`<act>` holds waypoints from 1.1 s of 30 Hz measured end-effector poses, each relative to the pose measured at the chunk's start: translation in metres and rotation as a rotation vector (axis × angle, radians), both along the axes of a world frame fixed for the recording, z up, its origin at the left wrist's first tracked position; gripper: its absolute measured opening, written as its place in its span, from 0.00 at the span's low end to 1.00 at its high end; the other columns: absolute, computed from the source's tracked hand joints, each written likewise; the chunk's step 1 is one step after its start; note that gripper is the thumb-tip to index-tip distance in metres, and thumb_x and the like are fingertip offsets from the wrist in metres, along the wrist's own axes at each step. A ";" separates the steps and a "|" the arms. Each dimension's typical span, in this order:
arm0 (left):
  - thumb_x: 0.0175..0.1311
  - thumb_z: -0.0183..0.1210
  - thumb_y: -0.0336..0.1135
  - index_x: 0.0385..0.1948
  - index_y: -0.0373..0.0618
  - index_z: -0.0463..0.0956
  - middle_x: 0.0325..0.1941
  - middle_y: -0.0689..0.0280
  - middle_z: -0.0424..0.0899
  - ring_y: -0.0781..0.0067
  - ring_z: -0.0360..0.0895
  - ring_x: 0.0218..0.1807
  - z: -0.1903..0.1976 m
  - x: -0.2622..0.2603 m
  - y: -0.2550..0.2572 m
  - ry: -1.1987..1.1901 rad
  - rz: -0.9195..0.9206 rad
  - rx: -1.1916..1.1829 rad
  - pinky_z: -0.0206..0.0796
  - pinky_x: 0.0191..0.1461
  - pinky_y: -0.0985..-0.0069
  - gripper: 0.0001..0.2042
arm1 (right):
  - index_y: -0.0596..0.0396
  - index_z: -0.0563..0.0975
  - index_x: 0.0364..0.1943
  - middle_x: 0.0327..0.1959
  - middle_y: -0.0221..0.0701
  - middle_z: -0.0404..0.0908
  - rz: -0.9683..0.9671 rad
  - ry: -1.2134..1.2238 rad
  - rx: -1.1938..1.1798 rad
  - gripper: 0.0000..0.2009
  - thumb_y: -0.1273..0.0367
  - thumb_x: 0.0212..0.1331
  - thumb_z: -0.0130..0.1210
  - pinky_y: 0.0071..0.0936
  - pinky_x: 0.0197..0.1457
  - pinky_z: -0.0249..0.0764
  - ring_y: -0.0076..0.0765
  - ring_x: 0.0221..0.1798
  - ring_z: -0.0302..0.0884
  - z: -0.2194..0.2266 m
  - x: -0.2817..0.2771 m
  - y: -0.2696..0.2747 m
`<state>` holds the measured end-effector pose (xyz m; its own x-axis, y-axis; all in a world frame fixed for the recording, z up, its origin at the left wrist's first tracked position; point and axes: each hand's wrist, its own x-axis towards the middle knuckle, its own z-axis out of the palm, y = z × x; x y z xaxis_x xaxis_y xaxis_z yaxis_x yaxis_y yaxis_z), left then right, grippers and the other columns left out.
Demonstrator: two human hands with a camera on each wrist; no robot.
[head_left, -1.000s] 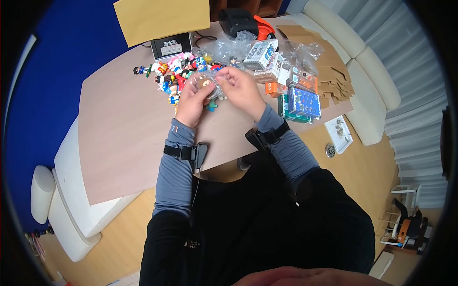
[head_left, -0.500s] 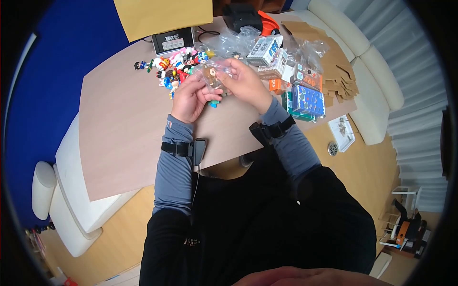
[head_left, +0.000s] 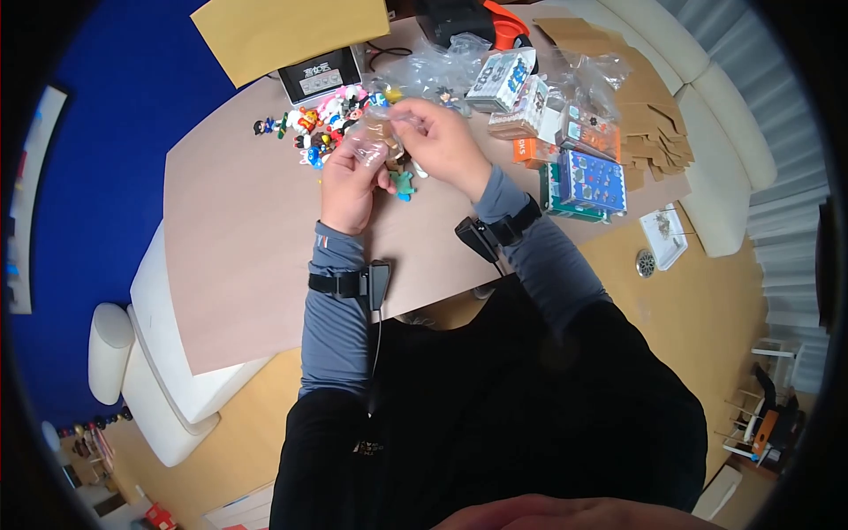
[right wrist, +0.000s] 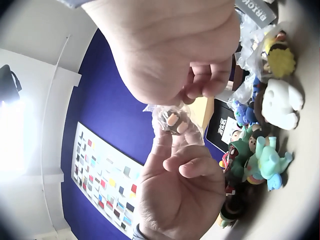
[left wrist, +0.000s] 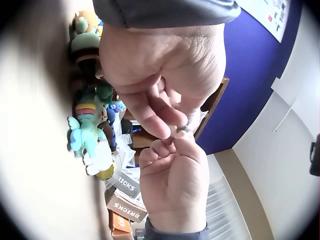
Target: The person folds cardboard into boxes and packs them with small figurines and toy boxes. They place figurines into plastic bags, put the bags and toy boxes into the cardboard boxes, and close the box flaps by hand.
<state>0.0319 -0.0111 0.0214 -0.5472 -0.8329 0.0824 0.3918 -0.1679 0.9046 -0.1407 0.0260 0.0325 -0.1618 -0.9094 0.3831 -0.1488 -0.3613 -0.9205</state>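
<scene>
Above the table, the left hand (head_left: 347, 187) grips a clear plastic bag (head_left: 369, 150) with a small brown figure inside. The right hand (head_left: 442, 148) pinches the bag's upper edge from the other side. In the right wrist view the figure (right wrist: 173, 121) shows through the plastic between the left hand's (right wrist: 182, 192) fingers and thumb, just below the right hand (right wrist: 175, 55). The left wrist view has both hands meeting at the fingertips, the left hand (left wrist: 162, 70) nearer the camera and the right hand (left wrist: 175, 185) beyond; most of the bag is hidden there.
Toy figures (head_left: 329, 113) lie in a pile beyond the hands, with a turquoise pony (left wrist: 89, 134) at its near side. Boxes (head_left: 594, 181), clear wrappers (head_left: 442, 71) and flattened cardboard (head_left: 654, 115) cover the right side. At the back stand a black box (head_left: 320, 78) and a yellow sheet (head_left: 287, 35).
Both hands have shifted slightly, with the bag turned and lowered between them. The head view has swung a little, so the table and boxes appear farther right.
</scene>
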 end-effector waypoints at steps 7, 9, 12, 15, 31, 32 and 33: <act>0.72 0.61 0.28 0.60 0.36 0.74 0.33 0.70 0.78 0.84 0.69 0.22 0.007 -0.006 0.003 -0.036 0.109 -0.031 0.71 0.24 0.79 0.17 | 0.60 0.82 0.50 0.38 0.31 0.86 -0.213 -0.031 -0.067 0.10 0.73 0.70 0.55 0.20 0.39 0.76 0.18 0.36 0.79 -0.004 -0.006 0.003; 0.72 0.62 0.29 0.60 0.35 0.73 0.32 0.70 0.79 0.84 0.70 0.22 0.007 -0.008 0.004 -0.061 0.122 -0.032 0.71 0.25 0.79 0.18 | 0.61 0.82 0.50 0.41 0.29 0.86 -0.220 -0.023 -0.066 0.09 0.74 0.72 0.54 0.17 0.41 0.76 0.15 0.38 0.79 0.000 -0.007 0.005; 0.73 0.62 0.31 0.61 0.35 0.73 0.30 0.69 0.79 0.85 0.70 0.23 0.008 -0.010 0.005 -0.096 0.129 -0.038 0.70 0.26 0.79 0.19 | 0.61 0.81 0.51 0.40 0.28 0.86 -0.288 -0.036 -0.064 0.09 0.74 0.72 0.53 0.16 0.40 0.75 0.14 0.37 0.79 0.001 -0.007 0.005; 0.74 0.60 0.32 0.62 0.36 0.73 0.33 0.69 0.81 0.85 0.70 0.24 0.008 -0.011 0.004 -0.130 0.118 -0.041 0.69 0.28 0.80 0.19 | 0.62 0.80 0.50 0.37 0.26 0.84 -0.254 -0.136 -0.072 0.09 0.74 0.73 0.53 0.16 0.38 0.73 0.15 0.35 0.77 -0.002 -0.010 0.003; 0.68 0.64 0.27 0.47 0.38 0.83 0.36 0.70 0.81 0.84 0.73 0.33 -0.011 -0.004 -0.009 -0.462 0.463 -0.488 0.69 0.39 0.83 0.09 | 0.59 0.82 0.45 0.43 0.32 0.78 -0.772 0.132 -0.405 0.10 0.78 0.61 0.55 0.22 0.43 0.76 0.29 0.46 0.77 0.041 -0.041 0.015; 0.68 0.64 0.28 0.46 0.38 0.83 0.36 0.69 0.81 0.83 0.74 0.33 -0.013 -0.003 -0.010 -0.470 0.454 -0.481 0.70 0.40 0.81 0.08 | 0.59 0.83 0.42 0.42 0.34 0.79 -0.831 0.276 -0.441 0.10 0.79 0.57 0.55 0.26 0.45 0.77 0.34 0.47 0.78 0.045 -0.042 0.016; 0.67 0.64 0.28 0.44 0.38 0.83 0.37 0.68 0.81 0.81 0.75 0.34 -0.015 -0.002 -0.011 -0.482 0.444 -0.476 0.70 0.40 0.80 0.08 | 0.59 0.83 0.42 0.42 0.34 0.79 -0.828 0.279 -0.447 0.10 0.79 0.57 0.55 0.26 0.45 0.77 0.34 0.47 0.78 0.046 -0.046 0.014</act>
